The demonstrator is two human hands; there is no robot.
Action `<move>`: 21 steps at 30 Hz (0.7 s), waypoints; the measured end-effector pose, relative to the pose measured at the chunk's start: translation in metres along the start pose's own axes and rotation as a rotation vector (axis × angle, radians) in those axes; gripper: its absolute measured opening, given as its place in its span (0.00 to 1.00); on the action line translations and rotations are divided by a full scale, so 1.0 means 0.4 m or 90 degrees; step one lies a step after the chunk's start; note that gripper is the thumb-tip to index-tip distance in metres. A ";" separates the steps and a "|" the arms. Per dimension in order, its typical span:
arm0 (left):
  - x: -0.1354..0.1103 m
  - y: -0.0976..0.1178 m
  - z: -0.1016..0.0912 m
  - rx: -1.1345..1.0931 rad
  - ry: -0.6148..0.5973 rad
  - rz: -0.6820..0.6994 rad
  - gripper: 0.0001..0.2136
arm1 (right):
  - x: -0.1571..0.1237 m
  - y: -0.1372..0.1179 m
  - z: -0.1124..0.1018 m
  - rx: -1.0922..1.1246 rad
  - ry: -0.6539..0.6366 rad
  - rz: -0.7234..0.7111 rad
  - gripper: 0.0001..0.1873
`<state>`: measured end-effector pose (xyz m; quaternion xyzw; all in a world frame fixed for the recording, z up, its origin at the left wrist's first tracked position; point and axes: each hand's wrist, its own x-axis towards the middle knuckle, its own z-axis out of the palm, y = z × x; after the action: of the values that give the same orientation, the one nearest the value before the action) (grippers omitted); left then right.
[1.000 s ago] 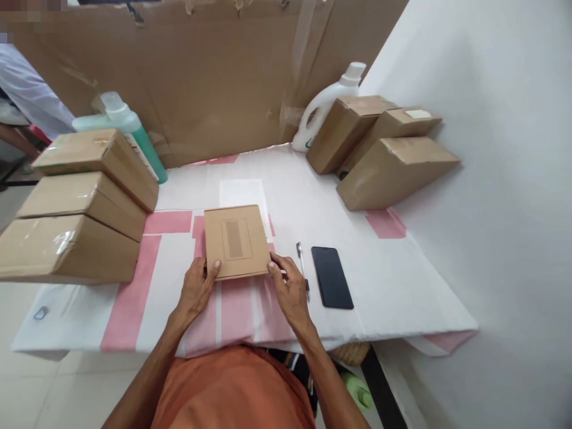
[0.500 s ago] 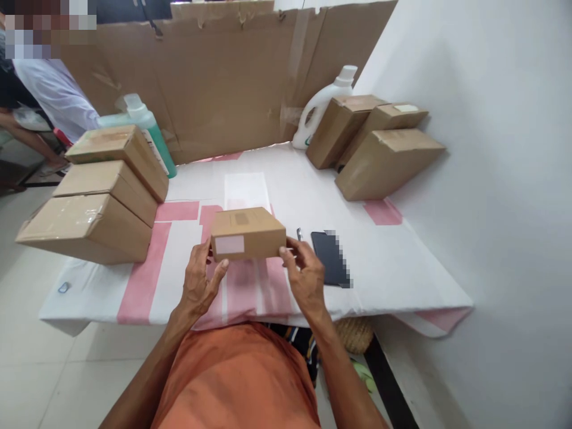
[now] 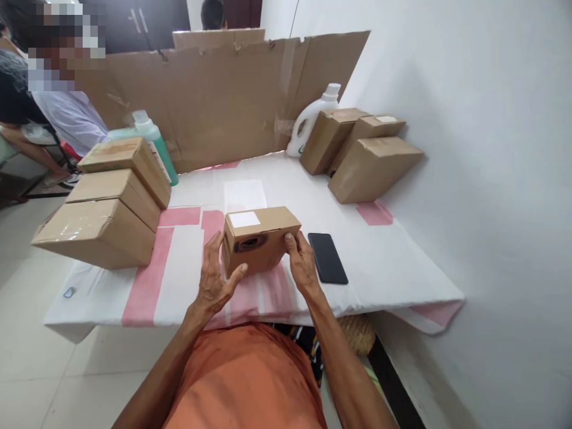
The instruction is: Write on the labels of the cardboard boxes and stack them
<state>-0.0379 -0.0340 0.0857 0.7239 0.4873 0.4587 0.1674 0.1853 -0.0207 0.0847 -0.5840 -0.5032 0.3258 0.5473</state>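
Note:
A small cardboard box is tilted in front of me over the table, with a white label on its upper side and a dark-edged hole in the side facing me. My left hand holds its left end, fingers along the side and thumb across the lower front. At the right end, my right hand grips the box with the thumb on the front; its other fingers are partly hidden. Just right of that hand a black smartphone lies on the tablecloth.
Cardboard boxes stand at the left and right. Behind them are a green liquid bottle and a white jug. A large cardboard panel closes off the back. A person sits beyond, at the left.
The box has turned in my hands, so its label now faces up and a side with a hole shows. Both hands shifted slightly right with it. The pen beside the phone is no longer visible.

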 end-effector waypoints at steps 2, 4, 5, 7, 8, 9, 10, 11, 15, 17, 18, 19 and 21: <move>0.020 0.004 -0.010 -0.033 -0.008 -0.046 0.32 | 0.001 -0.020 -0.010 -0.046 -0.001 0.008 0.29; 0.037 0.005 -0.028 -0.048 -0.047 -0.122 0.28 | -0.002 -0.038 -0.018 -0.132 0.009 0.011 0.29; 0.041 0.004 -0.037 -0.051 -0.084 -0.168 0.27 | -0.006 -0.043 -0.022 -0.187 0.003 0.017 0.29; 0.036 -0.004 -0.051 -0.049 -0.177 -0.259 0.25 | -0.017 -0.040 -0.026 -0.310 -0.054 0.047 0.27; 0.028 -0.011 -0.056 -0.042 -0.225 -0.293 0.25 | -0.025 -0.035 -0.027 -0.372 -0.105 0.072 0.25; 0.016 -0.018 -0.058 -0.030 -0.268 -0.317 0.24 | -0.034 -0.029 -0.026 -0.429 -0.160 0.099 0.22; 0.004 -0.027 -0.059 -0.015 -0.306 -0.333 0.24 | -0.044 -0.023 -0.025 -0.477 -0.205 0.123 0.20; -0.008 -0.035 -0.059 0.003 -0.338 -0.345 0.23 | -0.052 -0.020 -0.021 -0.515 -0.227 0.140 0.19; -0.022 -0.059 -0.042 0.061 -0.350 -0.342 0.25 | -0.061 -0.043 0.018 -0.575 -0.143 0.083 0.24; -0.009 -0.067 -0.023 0.069 -0.273 -0.302 0.25 | -0.046 -0.066 0.052 -0.569 -0.119 0.005 0.27; 0.000 -0.071 -0.012 0.069 -0.232 -0.278 0.26 | -0.036 -0.075 0.070 -0.564 -0.136 -0.027 0.26; 0.010 -0.076 0.000 0.067 -0.199 -0.255 0.27 | -0.027 -0.083 0.088 -0.564 -0.167 -0.053 0.24; 0.027 -0.086 0.020 0.060 -0.168 -0.223 0.26 | -0.011 -0.092 0.119 -0.584 -0.242 -0.080 0.17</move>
<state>-0.0492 -0.0072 0.0633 0.6892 0.6003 0.3005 0.2726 0.1312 -0.0137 0.1107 -0.6635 -0.7197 0.1380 0.1510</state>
